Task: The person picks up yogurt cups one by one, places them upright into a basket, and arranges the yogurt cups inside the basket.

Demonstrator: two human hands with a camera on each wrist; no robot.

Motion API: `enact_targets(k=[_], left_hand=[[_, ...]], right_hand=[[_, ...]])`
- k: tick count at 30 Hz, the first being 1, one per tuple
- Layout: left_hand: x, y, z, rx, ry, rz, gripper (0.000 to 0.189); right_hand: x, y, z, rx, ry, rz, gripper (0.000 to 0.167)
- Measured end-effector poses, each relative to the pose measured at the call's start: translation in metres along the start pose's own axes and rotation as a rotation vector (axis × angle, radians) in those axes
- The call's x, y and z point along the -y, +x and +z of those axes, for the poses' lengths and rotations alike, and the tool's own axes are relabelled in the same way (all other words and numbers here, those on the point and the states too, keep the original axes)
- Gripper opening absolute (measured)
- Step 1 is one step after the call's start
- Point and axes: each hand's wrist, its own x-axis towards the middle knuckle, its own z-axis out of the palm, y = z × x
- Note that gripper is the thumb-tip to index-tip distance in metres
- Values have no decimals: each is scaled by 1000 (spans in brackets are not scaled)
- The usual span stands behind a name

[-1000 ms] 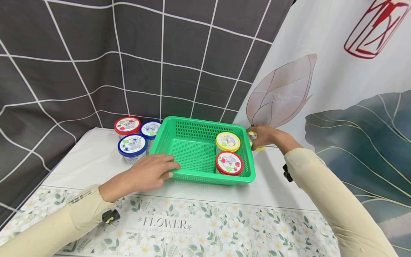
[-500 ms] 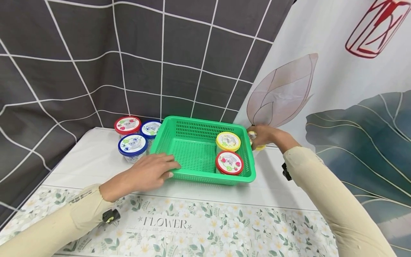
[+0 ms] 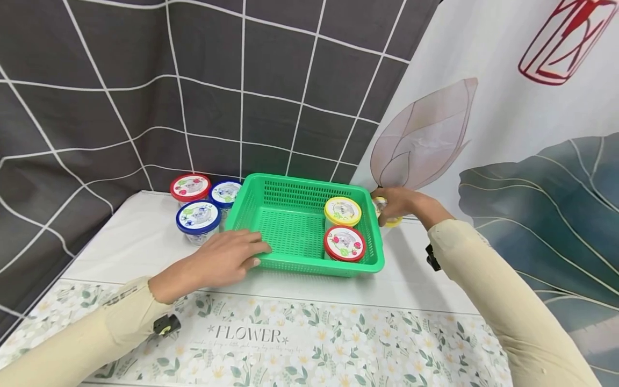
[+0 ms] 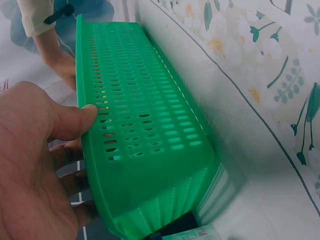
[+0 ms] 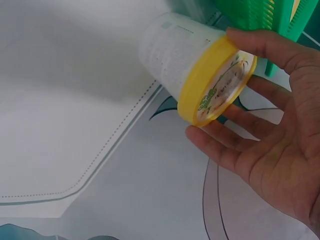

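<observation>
My left hand (image 3: 229, 259) holds the near left corner of a green plastic basket (image 3: 309, 264). In the left wrist view the thumb lies on the rim's outer side, with the fingers behind it. Beyond the basket's right end, my right hand (image 3: 398, 205) has its thumb and fingers around the yellow lid (image 5: 205, 82) of a white tub (image 5: 172, 50). That tub stands on the table outside the basket, partly hidden by the hand in the head view. Inside the basket, at its right end, a yellow-lidded tub (image 3: 342, 210) stands behind a red-lidded tub (image 3: 344, 243).
Left of the basket stand a red-lidded tub (image 3: 190, 187), a blue-lidded tub (image 3: 225, 192) and another blue-lidded tub (image 3: 198, 216) nearer me. A dark checked curtain (image 3: 208, 97) hangs behind the table. A floral mat (image 3: 290, 338) covers the table's front.
</observation>
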Motion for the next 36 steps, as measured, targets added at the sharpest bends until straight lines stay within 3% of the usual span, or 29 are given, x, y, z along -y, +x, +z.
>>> enact_targets(k=[9, 36], left_hand=[[1, -5, 0, -10, -6, -19, 29], [2, -6, 0, -37, 26, 58, 30]], right_hand=[[19, -20, -15, 38, -14, 6, 91], [16, -42, -24, 29, -41, 30, 85]])
